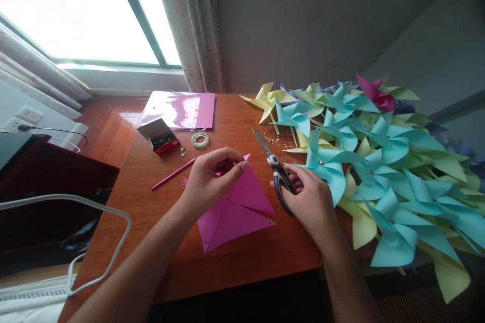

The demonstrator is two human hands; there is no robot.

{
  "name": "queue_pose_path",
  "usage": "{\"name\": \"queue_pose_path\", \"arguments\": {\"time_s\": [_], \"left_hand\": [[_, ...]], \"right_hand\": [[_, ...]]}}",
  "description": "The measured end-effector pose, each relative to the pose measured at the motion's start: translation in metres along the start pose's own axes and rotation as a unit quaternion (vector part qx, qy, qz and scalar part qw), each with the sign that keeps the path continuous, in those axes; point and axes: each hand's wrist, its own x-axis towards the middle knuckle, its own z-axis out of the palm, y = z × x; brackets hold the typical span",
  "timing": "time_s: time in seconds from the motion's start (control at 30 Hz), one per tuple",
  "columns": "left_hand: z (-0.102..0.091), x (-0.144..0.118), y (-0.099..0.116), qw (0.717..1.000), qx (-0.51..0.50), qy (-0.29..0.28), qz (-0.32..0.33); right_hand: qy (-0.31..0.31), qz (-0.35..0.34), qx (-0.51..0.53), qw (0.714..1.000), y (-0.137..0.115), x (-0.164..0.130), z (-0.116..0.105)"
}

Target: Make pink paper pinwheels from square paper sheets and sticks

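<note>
A square of pink paper (235, 224) lies on the table, slit inward from its corners, with small punched holes at some tips and near its middle. Over its far side my left hand (212, 171) is closed, thumb and forefinger pinching at the far corner; the other fingers are partly hidden. In my right hand (308, 192) is a pair of scissors (279, 174) with black and grey handles, held just right of the paper. Its blades look closed and point away from me, toward the back of the table, clear of the paper.
Many paper pinwheels (386, 171) cover the right side. Tiny scraps (278, 141) lie beyond the scissors. Left of the paper are a pink stick (173, 174), a tape roll (200, 140), a small open box (161, 140) and a pink paper pack (178, 110). A white cable (123, 217) crosses the left edge.
</note>
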Motion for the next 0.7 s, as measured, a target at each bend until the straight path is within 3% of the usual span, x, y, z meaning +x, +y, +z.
{"name": "queue_pose_path", "arguments": {"time_s": [0.13,0.27,0.43,0.7], "left_hand": [[-0.001,0.000,0.000,1.000,0.021,0.016,0.010],[-0.001,0.001,0.000,0.999,0.017,0.030,0.006],[0.000,0.002,0.000,0.999,0.009,0.029,-0.009],[0.000,0.001,0.002,0.999,-0.010,0.036,-0.012]], "right_hand": [[-0.012,0.010,-0.198,0.980,-0.011,-0.001,0.002],[-0.054,0.027,-0.290,0.955,-0.023,0.000,0.003],[-0.116,0.021,-0.339,0.933,-0.033,0.003,-0.003],[-0.164,-0.001,-0.339,0.926,-0.038,0.007,-0.009]]}}
